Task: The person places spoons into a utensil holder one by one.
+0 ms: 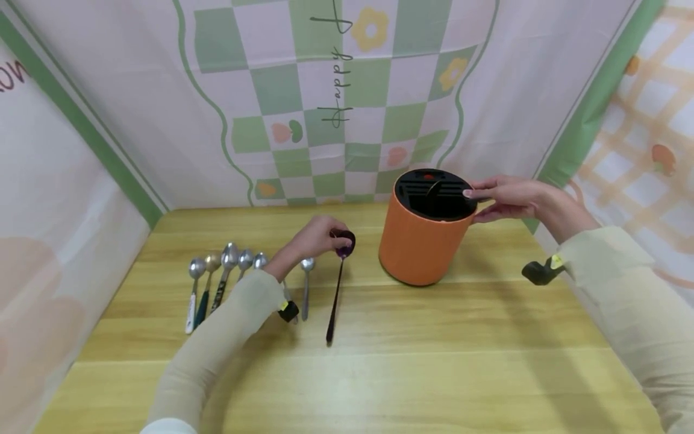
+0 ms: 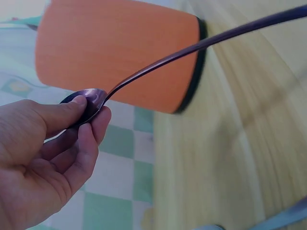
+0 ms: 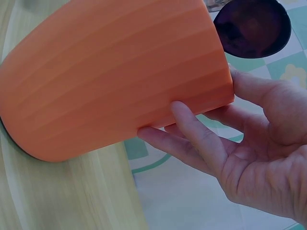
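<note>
My left hand [image 1: 320, 236] pinches a long dark purple spoon [image 1: 336, 298] by its bowl, thumb on the inside and fingers behind. In the left wrist view the spoon's slim handle [image 2: 192, 49] runs up and right, past an orange utensil holder [image 2: 115, 52]. The holder stands at the right of the left hand, with a black slotted top [image 1: 423, 199]. At the holder's far right rim, my right hand [image 1: 512, 198] grips it, thumb at the top edge and fingers along the ribbed side. A dark spoon bowl [image 3: 253, 28] sticks out above the holder's top.
Several metal spoons lie in a row at the left on the wooden table [image 1: 379, 374], among them one with a white handle [image 1: 191, 313] and one with a green handle [image 1: 202, 307]. The left forearm covers part of the row. A patterned curtain [image 1: 325, 90] hangs behind the table.
</note>
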Action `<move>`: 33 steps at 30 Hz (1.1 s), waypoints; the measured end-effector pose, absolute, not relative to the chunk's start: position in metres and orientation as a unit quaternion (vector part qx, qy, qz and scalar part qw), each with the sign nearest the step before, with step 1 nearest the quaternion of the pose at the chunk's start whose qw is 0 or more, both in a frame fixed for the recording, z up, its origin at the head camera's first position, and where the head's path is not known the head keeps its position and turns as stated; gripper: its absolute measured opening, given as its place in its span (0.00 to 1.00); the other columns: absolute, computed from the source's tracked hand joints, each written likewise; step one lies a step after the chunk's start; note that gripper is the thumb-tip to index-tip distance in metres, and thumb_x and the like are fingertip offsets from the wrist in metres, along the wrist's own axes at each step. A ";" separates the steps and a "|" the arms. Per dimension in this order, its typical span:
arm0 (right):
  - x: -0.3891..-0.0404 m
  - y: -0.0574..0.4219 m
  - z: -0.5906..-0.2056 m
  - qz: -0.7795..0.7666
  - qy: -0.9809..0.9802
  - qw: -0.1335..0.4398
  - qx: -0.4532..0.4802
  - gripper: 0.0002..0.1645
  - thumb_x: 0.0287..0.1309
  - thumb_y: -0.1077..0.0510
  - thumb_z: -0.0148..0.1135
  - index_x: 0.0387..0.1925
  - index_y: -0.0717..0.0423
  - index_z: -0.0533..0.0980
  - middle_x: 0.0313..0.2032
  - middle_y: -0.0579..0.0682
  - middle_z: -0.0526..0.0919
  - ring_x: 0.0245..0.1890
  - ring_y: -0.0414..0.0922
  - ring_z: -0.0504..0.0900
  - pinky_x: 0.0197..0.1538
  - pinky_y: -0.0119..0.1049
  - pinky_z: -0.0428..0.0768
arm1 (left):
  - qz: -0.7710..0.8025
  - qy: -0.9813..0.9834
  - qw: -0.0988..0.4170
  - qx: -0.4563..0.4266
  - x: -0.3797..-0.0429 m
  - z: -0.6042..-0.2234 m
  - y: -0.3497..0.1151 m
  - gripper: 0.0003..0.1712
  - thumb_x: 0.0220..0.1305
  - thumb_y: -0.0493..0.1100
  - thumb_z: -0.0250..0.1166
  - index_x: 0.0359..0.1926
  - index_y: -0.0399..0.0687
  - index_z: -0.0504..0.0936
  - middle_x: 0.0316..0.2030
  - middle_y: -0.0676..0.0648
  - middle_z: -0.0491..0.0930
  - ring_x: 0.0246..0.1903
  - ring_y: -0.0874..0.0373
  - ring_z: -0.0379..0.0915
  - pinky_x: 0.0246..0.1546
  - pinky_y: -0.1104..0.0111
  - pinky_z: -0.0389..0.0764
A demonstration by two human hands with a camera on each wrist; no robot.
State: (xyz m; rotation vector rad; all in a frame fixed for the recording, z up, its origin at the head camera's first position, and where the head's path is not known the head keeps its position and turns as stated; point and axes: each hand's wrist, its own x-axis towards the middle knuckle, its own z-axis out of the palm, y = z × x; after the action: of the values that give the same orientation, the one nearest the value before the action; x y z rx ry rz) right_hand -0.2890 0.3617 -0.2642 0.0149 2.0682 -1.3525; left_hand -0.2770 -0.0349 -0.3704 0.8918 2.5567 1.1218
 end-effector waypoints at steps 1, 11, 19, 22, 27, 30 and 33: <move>-0.289 0.362 -0.264 -0.517 0.790 0.329 0.006 0.41 0.76 0.51 0.49 0.79 0.58 0.44 0.49 0.42 0.79 0.46 0.48 0.87 0.50 0.37 0.86 | 0.387 0.866 0.105 0.300 -0.276 -0.367 -0.034 0.07 0.66 0.37 0.66 0.40 0.36 0.86 0.36 0.40 0.88 0.28 0.59 0.84 0.37 0.63 0.88; -0.290 0.363 -0.264 -0.519 0.789 0.328 0.005 0.41 0.76 0.51 0.48 0.79 0.59 0.44 0.51 0.45 0.77 0.46 0.48 0.87 0.51 0.38 0.86 | 0.426 0.852 0.059 0.298 -0.260 -0.334 -0.025 0.10 0.66 0.36 0.66 0.45 0.35 0.86 0.40 0.38 0.87 0.32 0.55 0.87 0.33 0.70 0.87; -0.289 0.363 -0.263 -0.519 0.792 0.321 0.007 0.40 0.75 0.50 0.49 0.78 0.60 0.47 0.52 0.46 0.76 0.46 0.48 0.87 0.51 0.38 0.86 | 0.445 0.844 0.023 0.298 -0.251 -0.310 -0.023 0.10 0.66 0.37 0.66 0.44 0.33 0.86 0.39 0.37 0.87 0.31 0.53 0.88 0.31 0.69 0.87; -0.290 0.362 -0.264 -0.516 0.793 0.324 0.003 0.41 0.76 0.50 0.49 0.78 0.62 0.45 0.51 0.45 0.77 0.46 0.47 0.87 0.51 0.37 0.86 | 0.444 0.845 -0.002 0.299 -0.247 -0.299 -0.024 0.09 0.66 0.37 0.66 0.42 0.34 0.87 0.37 0.38 0.87 0.31 0.53 0.88 0.31 0.69 0.87; -0.290 0.362 -0.266 -0.520 0.789 0.328 0.008 0.41 0.76 0.51 0.49 0.78 0.62 0.44 0.46 0.42 0.80 0.45 0.48 0.87 0.51 0.37 0.86 | 0.438 0.846 -0.043 0.300 -0.240 -0.282 -0.023 0.08 0.66 0.38 0.67 0.40 0.36 0.88 0.36 0.40 0.88 0.31 0.54 0.88 0.31 0.72 0.87; -0.290 0.362 -0.266 -0.524 0.786 0.329 0.010 0.42 0.75 0.51 0.49 0.78 0.62 0.44 0.45 0.41 0.81 0.45 0.48 0.87 0.51 0.37 0.86 | 0.438 0.845 -0.062 0.300 -0.237 -0.273 -0.023 0.09 0.66 0.39 0.67 0.41 0.37 0.88 0.37 0.41 0.88 0.32 0.54 0.88 0.31 0.72 0.86; -0.290 0.362 -0.266 -0.524 0.785 0.330 0.009 0.41 0.76 0.51 0.49 0.78 0.62 0.44 0.45 0.41 0.81 0.45 0.48 0.87 0.51 0.37 0.86 | 0.442 0.842 -0.084 0.297 -0.235 -0.265 -0.022 0.09 0.66 0.39 0.67 0.42 0.37 0.88 0.38 0.40 0.88 0.33 0.53 0.88 0.30 0.72 0.86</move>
State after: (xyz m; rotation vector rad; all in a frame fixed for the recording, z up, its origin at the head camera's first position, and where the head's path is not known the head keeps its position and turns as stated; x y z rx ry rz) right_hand -0.2900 0.3619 -0.2662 0.0238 2.0540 -1.3703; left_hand -0.2351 -0.0224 -0.2653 0.9875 2.7967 1.4668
